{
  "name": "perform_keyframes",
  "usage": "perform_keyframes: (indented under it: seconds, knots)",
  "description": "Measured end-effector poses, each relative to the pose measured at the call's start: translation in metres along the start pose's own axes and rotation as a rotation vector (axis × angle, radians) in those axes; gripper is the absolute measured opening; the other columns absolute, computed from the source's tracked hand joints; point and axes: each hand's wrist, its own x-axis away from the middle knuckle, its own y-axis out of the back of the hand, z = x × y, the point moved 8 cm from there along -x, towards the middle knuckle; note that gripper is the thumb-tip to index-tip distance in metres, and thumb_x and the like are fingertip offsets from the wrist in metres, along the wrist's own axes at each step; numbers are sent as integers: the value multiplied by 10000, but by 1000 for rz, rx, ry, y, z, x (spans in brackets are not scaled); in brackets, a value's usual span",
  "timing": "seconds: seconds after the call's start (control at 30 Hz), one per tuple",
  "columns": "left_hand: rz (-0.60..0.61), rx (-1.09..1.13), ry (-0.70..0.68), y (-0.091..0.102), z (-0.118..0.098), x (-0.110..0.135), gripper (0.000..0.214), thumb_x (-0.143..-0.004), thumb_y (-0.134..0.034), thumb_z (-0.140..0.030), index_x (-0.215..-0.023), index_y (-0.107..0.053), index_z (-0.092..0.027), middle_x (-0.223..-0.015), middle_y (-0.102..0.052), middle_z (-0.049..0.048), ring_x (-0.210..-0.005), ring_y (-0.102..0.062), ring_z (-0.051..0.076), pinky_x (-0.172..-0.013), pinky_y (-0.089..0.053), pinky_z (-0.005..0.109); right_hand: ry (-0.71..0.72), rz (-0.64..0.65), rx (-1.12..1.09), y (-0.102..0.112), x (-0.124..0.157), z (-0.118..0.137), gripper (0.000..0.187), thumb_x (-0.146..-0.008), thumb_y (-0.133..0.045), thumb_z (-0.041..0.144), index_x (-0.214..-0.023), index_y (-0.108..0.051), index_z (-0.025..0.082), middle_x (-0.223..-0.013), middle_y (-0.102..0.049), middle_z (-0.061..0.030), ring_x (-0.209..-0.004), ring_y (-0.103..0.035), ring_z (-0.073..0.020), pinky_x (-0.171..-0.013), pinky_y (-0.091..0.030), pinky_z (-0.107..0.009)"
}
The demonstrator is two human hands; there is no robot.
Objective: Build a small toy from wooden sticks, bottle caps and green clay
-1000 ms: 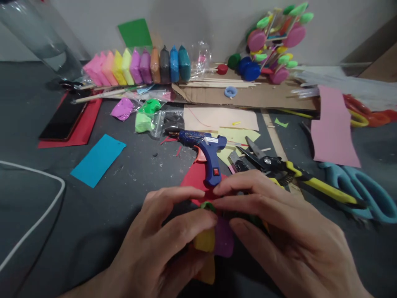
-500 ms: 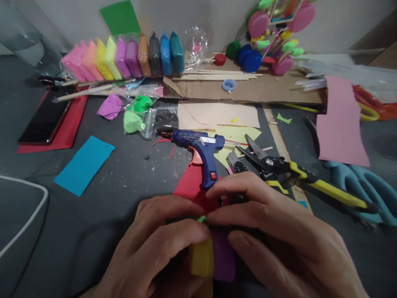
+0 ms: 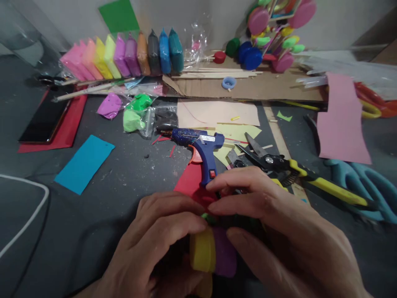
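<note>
Low in the view, my left hand (image 3: 155, 240) is closed around a yellow bottle cap (image 3: 202, 251), its index fingertip on the cap's upper edge. A purple disc-like piece (image 3: 225, 252) sits flat against the cap's right side. My right hand (image 3: 276, 223) curls over the purple piece, thumb at its edge and fingertips just beyond a small green bit (image 3: 208, 218) on top. Another yellow part (image 3: 204, 285) shows partly below, mostly hidden. Just ahead of my fingers lies a blue glue gun (image 3: 206, 145), over red paper (image 3: 195, 186).
Right of the glue gun lie yellow-black snips (image 3: 285, 165), a utility knife (image 3: 236, 159) and blue-handled scissors (image 3: 366, 190). Coloured clay packets (image 3: 132, 56) line the back beside cardboard (image 3: 198, 89) with sticks. A phone (image 3: 45, 116), blue paper (image 3: 85, 163) and white cable (image 3: 43, 194) lie left.
My right index fingertip has shifted slightly away from the green bit, and more green now shows. The cap and purple piece have turned and risen slightly in the view.
</note>
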Motion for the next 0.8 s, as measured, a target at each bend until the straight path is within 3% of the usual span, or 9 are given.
perform_keyframes:
  seconds: [0.2,0.33,0.8]
  knots:
    - [-31,93,47,1,7,2,320,-894,-677,-309,-1202,-589,-290,-1252,-616,53,-1141,-622,205,-955,-543,307,1,45,-35,-2,-1,0,118,-884,-625,224,-961,-700,271,-1171,-655,17,-1025,-651,-99,-852,-527,-159]
    - [-81,182,53,1,12,4,452,-861,-709,-275,-1281,-546,-317,-1231,-656,44,-1170,-613,222,-968,-539,341,-7,48,-45,-2,-2,0,89,-892,-621,233,-912,-701,268,-1150,-657,20,-993,-652,-96,-823,-530,-159]
    - [-27,192,80,-2,11,2,475,-881,-690,-300,-1324,-521,-333,-1270,-661,43,-1222,-594,232,-1018,-510,384,2,61,-22,-2,-2,3,105,-922,-602,279,-941,-706,276,-1157,-672,15,-995,-665,-115,-816,-544,-175]
